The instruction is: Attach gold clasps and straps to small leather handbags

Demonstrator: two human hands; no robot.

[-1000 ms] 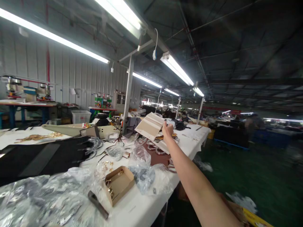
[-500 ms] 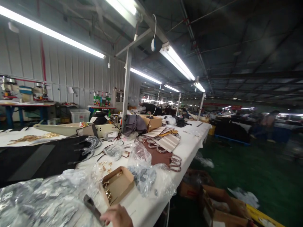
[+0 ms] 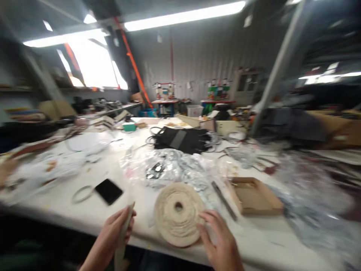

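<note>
A wide, flat roll of cream tape (image 3: 169,210) lies near the front edge of the white table (image 3: 259,235), its round core hole facing up. My right hand (image 3: 218,237) is at the roll's right rim, thumb and fingertips closed on its edge. To the left of the roll, my left hand (image 3: 118,227) is closed around a strip of the cream tape (image 3: 121,241) that hangs down past the table edge. A dark, narrow tool (image 3: 224,201), its kind blurred, rests right of the roll, beside an open cardboard box (image 3: 258,197).
Behind the roll are clear plastic bags of small parts (image 3: 180,165) and a stack of black fabric pieces (image 3: 180,139). A black phone-like slab (image 3: 108,191) and a thin ring (image 3: 82,194) lie left. Another person's hand (image 3: 7,171) shows at the left edge. Crumpled plastic (image 3: 316,203) covers the right.
The view has swung left and down to the table front. The tape roll and both hands now show; earlier, only one hand appeared, beside the dark tool.
</note>
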